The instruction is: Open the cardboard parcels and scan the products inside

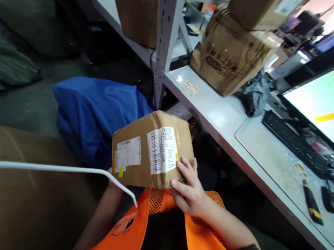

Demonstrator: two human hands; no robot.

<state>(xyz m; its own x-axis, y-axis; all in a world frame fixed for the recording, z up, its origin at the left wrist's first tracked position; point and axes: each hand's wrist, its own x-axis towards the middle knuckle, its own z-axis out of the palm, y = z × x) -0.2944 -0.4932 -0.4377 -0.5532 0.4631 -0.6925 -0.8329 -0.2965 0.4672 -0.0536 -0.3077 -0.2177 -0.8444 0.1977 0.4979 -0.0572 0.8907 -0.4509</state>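
I hold a brown cardboard parcel [151, 152] in front of my chest, its top bearing a white barcode label and a smaller white label with yellow stickers. My right hand [188, 188] grips its near right corner, fingers curled against the side and the label's edge. My left hand [110, 174] is almost wholly hidden behind the parcel's left end; only a thumb edge shows, pressed to the box. My orange mesh vest [154, 220] lies right under the parcel.
A white desk [212, 112] runs along the right with a keyboard [293, 141], a lit monitor [320, 106], a marker and worn cardboard boxes [231, 50]. A grey shelf post [163, 47] stands ahead. A blue sack [95, 111] and a large carton [28, 192] are on the left.
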